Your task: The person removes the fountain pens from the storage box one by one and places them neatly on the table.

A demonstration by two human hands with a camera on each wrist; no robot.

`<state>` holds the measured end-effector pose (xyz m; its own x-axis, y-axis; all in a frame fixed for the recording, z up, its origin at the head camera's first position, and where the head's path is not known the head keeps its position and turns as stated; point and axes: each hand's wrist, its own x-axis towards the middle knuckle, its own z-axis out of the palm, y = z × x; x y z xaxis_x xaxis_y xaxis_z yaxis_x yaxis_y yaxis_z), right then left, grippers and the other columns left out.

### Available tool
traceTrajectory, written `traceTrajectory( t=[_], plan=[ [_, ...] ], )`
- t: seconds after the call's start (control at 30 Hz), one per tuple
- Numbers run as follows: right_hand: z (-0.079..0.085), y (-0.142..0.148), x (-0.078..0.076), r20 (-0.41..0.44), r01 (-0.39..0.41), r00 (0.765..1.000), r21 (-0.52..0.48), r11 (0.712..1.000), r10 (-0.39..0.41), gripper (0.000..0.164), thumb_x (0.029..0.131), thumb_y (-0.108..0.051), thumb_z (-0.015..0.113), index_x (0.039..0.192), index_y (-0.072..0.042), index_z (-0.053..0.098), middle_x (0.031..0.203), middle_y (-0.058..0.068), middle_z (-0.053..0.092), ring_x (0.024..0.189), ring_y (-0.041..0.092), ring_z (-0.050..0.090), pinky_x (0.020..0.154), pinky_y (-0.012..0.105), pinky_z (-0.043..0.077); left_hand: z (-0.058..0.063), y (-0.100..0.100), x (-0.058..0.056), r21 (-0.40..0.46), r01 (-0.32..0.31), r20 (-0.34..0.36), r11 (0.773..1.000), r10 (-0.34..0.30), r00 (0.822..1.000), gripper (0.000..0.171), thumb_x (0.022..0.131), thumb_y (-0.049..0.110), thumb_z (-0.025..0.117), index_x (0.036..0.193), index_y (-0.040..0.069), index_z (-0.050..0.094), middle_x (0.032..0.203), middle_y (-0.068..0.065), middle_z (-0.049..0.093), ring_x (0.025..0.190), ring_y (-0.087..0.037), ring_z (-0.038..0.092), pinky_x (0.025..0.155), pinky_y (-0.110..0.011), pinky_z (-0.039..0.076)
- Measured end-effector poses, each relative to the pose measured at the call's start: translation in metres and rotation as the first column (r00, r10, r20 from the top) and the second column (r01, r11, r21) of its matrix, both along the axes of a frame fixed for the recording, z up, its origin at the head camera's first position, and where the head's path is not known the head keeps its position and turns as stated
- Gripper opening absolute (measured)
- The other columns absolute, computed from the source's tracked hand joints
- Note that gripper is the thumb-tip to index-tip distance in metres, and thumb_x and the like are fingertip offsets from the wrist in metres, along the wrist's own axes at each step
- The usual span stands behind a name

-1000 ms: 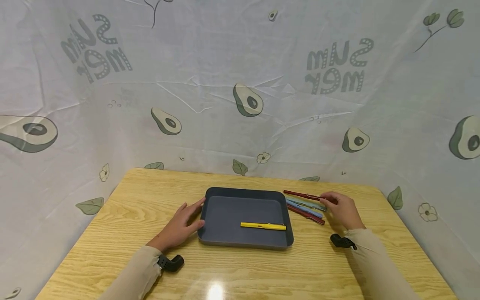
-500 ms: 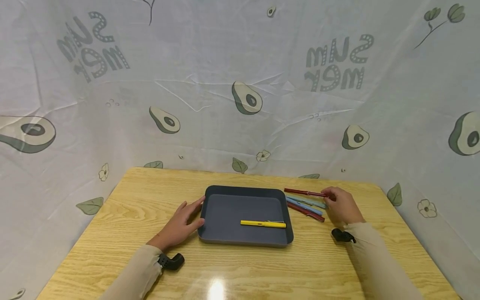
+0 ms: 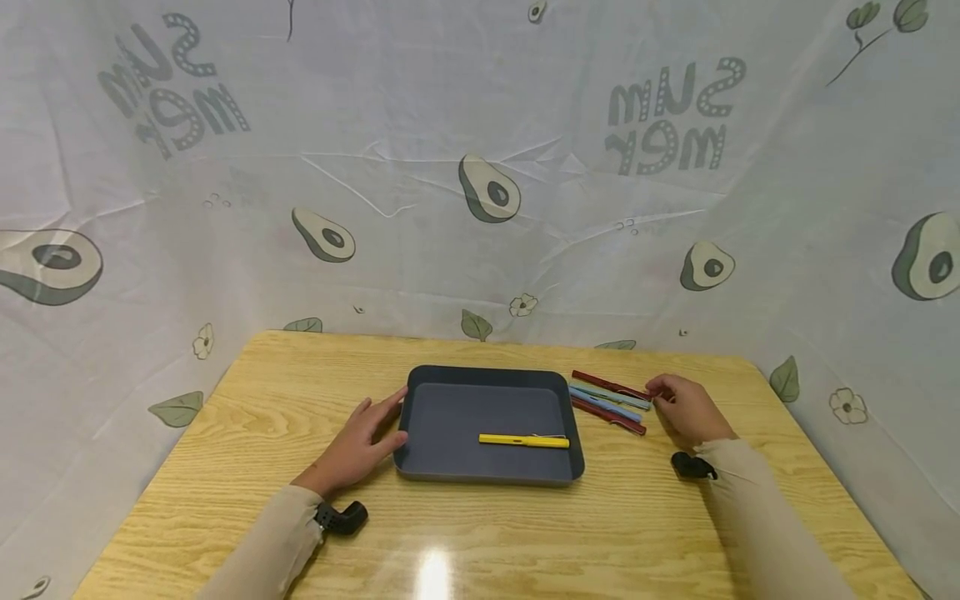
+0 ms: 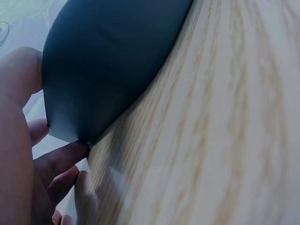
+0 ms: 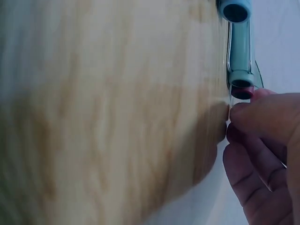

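Note:
My left hand (image 3: 356,452) rests at the left side of a dark grey tray (image 3: 461,410), fingers spread. In the left wrist view, its fingertips touch the outer wall of the tray (image 4: 117,56). A yellow pen (image 3: 523,441) lies in the tray, towards the right. Right of the tray, my right hand (image 3: 688,408) pinches the right end of a dark red pen (image 3: 609,383). Just in front of it lie a pale green pen (image 3: 615,396), a light blue pen (image 3: 611,407) and another dark red pen (image 3: 611,417). The right wrist view shows thumb and fingertips beside the red pen's end (image 5: 243,93).
A wood-grain table (image 3: 480,533) bears everything. Behind it and at the sides hangs a pale curtain (image 3: 420,250) printed with avocados and leaves. A black wrist device (image 3: 341,518) sits on the left sleeve, and another wrist device (image 3: 693,467) on the right.
The dark red pen at the back has turned slightly and shifted a little right with my right hand. My left hand stays at the tray. The head view has tilted slightly.

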<state>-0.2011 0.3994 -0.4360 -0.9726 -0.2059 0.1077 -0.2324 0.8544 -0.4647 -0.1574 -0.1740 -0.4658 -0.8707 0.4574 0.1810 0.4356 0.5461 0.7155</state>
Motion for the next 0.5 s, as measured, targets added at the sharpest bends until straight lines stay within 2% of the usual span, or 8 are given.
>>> traceTrajectory(
  t=[0.1,0.23,0.37,0.5],
  plan=[
    [0.005,-0.002,0.004,0.001,0.017,1.0,-0.012,1.0,-0.017,0.02,0.101,0.001,0.06,0.12,0.005,0.068,0.106,0.018,0.072,0.095,0.036,0.068,0.08,0.054,0.058,-0.001,0.0,-0.001,-0.005,0.002,-0.005,1.0,-0.002,1.0,0.071,0.105,0.035,0.061,0.165,0.014,0.029,0.159,-0.013,0.046,0.144,-0.033,0.049,0.127,-0.06,0.006],
    [0.017,-0.014,0.01,-0.04,0.057,0.997,-0.062,0.996,-0.059,0.024,0.102,-0.003,0.061,0.124,0.006,0.065,0.106,0.018,0.071,0.092,0.032,0.067,0.077,0.047,0.058,-0.002,-0.001,-0.001,-0.009,0.002,-0.004,1.0,-0.002,1.0,0.072,0.105,0.035,0.062,0.165,0.014,0.029,0.16,-0.013,0.046,0.143,-0.033,0.049,0.127,-0.06,0.006],
    [0.029,-0.034,0.017,-0.082,0.083,0.992,-0.162,0.983,-0.097,0.032,0.103,-0.007,0.063,0.133,0.004,0.061,0.112,0.018,0.069,0.094,0.027,0.065,0.08,0.031,0.056,0.0,-0.001,-0.001,-0.011,-0.001,-0.002,1.0,0.001,1.0,0.072,0.105,0.035,0.062,0.165,0.014,0.029,0.16,-0.013,0.045,0.142,-0.033,0.05,0.127,-0.06,0.006],
    [0.035,-0.055,0.026,-0.103,0.074,0.99,-0.22,0.973,-0.098,0.035,0.104,-0.013,0.064,0.136,-0.001,0.061,0.118,0.019,0.068,0.095,0.023,0.063,0.077,0.018,0.051,0.001,-0.001,0.0,-0.006,0.0,0.008,1.0,0.0,1.0,0.072,0.105,0.035,0.062,0.165,0.014,0.029,0.16,-0.013,0.045,0.142,-0.034,0.05,0.128,-0.059,0.005]
  ],
)
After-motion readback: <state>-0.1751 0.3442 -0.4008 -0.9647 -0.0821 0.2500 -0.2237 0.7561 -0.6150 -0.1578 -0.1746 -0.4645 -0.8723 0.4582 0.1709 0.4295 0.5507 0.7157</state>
